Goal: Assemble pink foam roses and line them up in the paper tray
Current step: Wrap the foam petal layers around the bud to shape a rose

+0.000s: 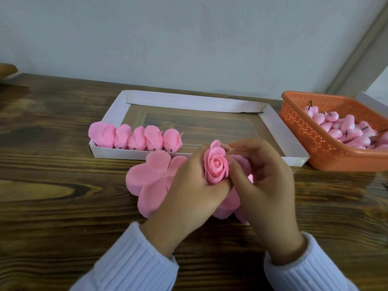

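Observation:
I hold a pink foam rose (216, 164) upright above the table. My left hand (189, 190) grips its base from the left, and my right hand (260, 177) pinches its outer petals from the right. Under my hands lies a stack of flat pink foam petal sheets (147, 179). Behind them stands the white paper tray (270, 124), with several finished roses (136, 137) lined up along its near left edge.
An orange perforated basket (304, 127) at the right holds several pink rose buds with short dark stems (348, 129). The table is dark wood and backs onto a pale wall. Some brown object (7, 69) shows at the far left edge.

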Demonstrator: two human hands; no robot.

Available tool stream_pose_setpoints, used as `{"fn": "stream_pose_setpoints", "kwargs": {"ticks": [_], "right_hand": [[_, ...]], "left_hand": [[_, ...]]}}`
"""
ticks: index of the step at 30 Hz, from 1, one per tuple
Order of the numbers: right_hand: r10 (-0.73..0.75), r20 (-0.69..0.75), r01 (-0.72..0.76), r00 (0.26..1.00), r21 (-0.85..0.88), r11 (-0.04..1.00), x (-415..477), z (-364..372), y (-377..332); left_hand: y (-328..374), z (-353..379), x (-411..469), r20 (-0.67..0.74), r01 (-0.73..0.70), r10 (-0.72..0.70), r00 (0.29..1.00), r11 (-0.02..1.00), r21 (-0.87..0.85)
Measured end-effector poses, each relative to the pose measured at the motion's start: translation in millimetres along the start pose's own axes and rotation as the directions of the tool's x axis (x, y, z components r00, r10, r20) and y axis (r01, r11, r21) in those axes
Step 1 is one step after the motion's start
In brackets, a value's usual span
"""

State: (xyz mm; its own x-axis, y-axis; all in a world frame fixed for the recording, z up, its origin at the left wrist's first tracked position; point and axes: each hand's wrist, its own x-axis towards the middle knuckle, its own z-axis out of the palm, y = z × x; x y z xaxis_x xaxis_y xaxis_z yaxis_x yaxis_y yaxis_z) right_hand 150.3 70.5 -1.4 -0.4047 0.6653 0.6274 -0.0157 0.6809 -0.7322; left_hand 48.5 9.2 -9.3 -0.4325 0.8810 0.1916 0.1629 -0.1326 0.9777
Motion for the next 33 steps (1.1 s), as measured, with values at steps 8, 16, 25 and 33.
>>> {"fn": "stream_pose_setpoints", "kwargs": {"ticks": [8,16,25,33], "right_hand": [[0.096,-0.053,-0.091,0.994,0.093,0.992,-1.1,-2.1,3.2],[0.146,-0.039,-0.146,0.988,0.018,0.989,-1.3,-5.2,6.7],[0.083,-0.083,-0.09,0.993,-0.086,0.992,-0.8,-5.8,6.3],[-0.066,-0.026,0.065,0.997,-0.033,0.997,-1.9,-4.3,-0.3]], "left_hand": [[4.3,0.9,-1.5,-0.139,-0.062,0.073,0.988,0.994,0.086],[-3.0,-2.8,1.0,-0.191,-0.006,-0.001,0.982,0.999,-0.04],[-1.8,-0.7,-0.2,-0.06,-0.036,0.038,0.997,0.999,0.031],[-2.9,0.4,2.0,-0.037,-0.042,0.041,0.998,0.999,-0.015]]}}
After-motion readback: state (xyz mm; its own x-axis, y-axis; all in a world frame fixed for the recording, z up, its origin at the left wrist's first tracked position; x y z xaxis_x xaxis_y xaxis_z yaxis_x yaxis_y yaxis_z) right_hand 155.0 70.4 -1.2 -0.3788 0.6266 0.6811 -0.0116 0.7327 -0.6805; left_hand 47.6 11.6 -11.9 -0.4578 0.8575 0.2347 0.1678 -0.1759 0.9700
